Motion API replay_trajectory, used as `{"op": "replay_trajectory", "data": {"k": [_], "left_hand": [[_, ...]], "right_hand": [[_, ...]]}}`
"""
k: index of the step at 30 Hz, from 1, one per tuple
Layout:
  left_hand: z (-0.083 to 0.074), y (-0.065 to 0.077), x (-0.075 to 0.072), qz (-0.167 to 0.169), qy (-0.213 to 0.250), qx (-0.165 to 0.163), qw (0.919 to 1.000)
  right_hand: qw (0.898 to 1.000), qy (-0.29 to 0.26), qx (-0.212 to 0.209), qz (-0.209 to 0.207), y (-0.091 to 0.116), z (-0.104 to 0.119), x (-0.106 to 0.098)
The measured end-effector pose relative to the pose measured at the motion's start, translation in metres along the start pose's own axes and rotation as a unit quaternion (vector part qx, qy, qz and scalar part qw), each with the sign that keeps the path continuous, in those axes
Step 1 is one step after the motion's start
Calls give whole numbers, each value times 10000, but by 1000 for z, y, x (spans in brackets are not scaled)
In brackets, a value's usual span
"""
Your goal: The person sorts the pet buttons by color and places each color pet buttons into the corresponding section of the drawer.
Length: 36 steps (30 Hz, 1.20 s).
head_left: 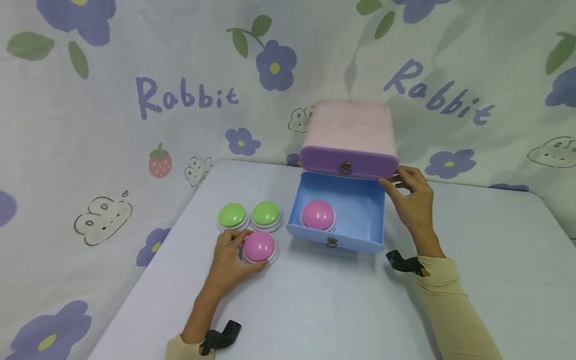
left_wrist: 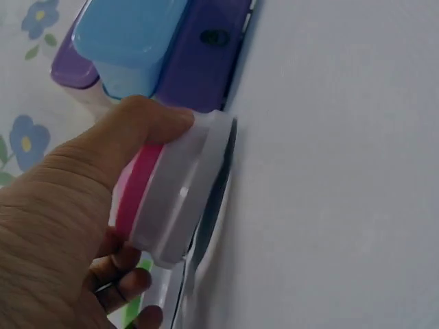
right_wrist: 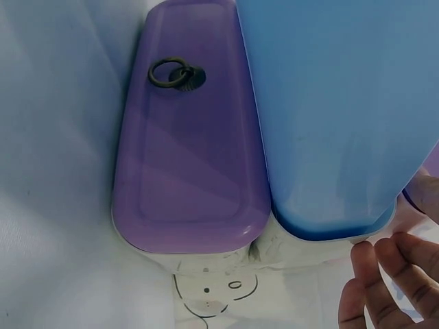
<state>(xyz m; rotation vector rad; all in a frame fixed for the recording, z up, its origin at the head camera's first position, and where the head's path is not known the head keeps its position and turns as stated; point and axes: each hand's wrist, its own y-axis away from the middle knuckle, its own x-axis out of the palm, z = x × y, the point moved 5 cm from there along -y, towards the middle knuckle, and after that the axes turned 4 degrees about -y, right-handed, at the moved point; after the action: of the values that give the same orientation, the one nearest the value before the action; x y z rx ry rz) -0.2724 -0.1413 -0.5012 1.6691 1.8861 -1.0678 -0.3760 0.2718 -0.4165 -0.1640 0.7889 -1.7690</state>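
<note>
My left hand point(head_left: 229, 260) holds a pink domed push button point(head_left: 259, 246) by its sides, thumb at the near side and fingers at the far side. Its white base point(left_wrist: 182, 188) shows in the left wrist view; whether it touches the table cannot be told. Two green domed buttons point(head_left: 232, 215) sit side by side just beyond. A pink-topped drawer cabinet point(head_left: 351, 125) has its blue drawer point(head_left: 355, 200) pulled out, with another pink button point(head_left: 318, 215) inside at the left. My right hand point(head_left: 411, 200) grips the cabinet's right front corner, thumb in front and fingers along the side.
Above the blue drawer is a closed purple drawer point(head_left: 326, 159) with a ring pull. Another closed purple drawer point(right_wrist: 192, 157) lies below it. The cabinet stands on a white table point(head_left: 342, 310) near a patterned cloth backdrop point(head_left: 189, 50).
</note>
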Motion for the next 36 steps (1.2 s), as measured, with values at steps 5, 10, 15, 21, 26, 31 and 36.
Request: {"op": "replay_trajectory", "data": {"k": [5,10,15,21,26,31,36], "left_hand": [[-8,-2,-5,-300,143,208,9992],[-22,-7,-15,-495,577,102,9971],[-42,-15,-25,-619,812,283,9944],[-74,-35,-36,-728,1047,555,9903],[-103,-45,-32,-562,1367,830,9855],[-128,-52,-19,-395,1455,1121,9822],[-149,-58,-2,-341,1579,1305,9782]], "right_hand": [[10000,45,0,13,0,0,0],[9999,-95,-58,10,-2,0,0],[9997,-200,-148,-9,-3,-1,-1],[9996,-191,-205,25,-3,-4,-1],[9998,-56,-207,52,-3,-3,0],[9996,-55,-281,-45,-5,-1,-5],[9997,-43,-222,32,-3,-4,-4]]}}
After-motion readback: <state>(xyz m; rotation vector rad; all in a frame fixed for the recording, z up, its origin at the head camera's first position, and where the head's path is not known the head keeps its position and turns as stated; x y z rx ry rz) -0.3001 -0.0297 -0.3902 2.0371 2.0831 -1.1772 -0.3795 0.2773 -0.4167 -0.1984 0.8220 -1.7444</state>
